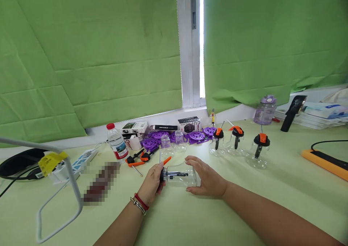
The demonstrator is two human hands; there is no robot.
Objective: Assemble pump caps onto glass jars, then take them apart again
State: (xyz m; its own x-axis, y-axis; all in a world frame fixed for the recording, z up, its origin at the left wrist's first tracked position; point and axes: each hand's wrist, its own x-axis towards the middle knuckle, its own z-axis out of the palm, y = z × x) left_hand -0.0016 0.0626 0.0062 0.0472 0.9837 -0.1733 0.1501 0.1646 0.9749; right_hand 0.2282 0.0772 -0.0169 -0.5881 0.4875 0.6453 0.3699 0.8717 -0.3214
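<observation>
A clear glass bottle (181, 177) is held on its side over the table, its neck pointing left. My left hand (152, 182) grips the black cap at the neck; an orange lever (167, 160) and a thin metal straw stick out from that cap. Inside the bottle a black and metal stem is visible. My right hand (205, 177) curves around the rounded base, thumb below and fingers above. Behind my hands stand two uncapped glass bottles (179, 144). Two loose black and orange caps (135, 159) lie to the left of them.
Three capped glass bottles (236, 142) stand to the right. Purple plastic parts (195, 136) and boxes (189, 124) line the back. A water bottle (118, 144), a power strip (83, 161) and a white metal frame (73, 180) are on the left. An orange-edged device (324, 163) lies far right.
</observation>
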